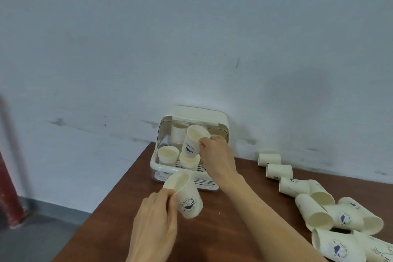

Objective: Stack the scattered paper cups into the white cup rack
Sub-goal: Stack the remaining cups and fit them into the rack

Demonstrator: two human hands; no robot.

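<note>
The white cup rack (156, 165) stands at the table's far edge against the wall, its lid raised. Several paper cups stand upright inside it. My right hand (214, 151) pinches the rim of a paper cup with a blue whale logo (192, 143), held tilted just above another cup in the rack (189, 161). My left hand (157, 219) grips a second logo cup (187, 195) by its rim, tilted, in front of the rack and above the table.
Several loose paper cups (319, 208) lie on their sides along the right of the brown table (127, 198). The table's left edge drops to a grey floor. A red pillar (8, 187) stands at far left.
</note>
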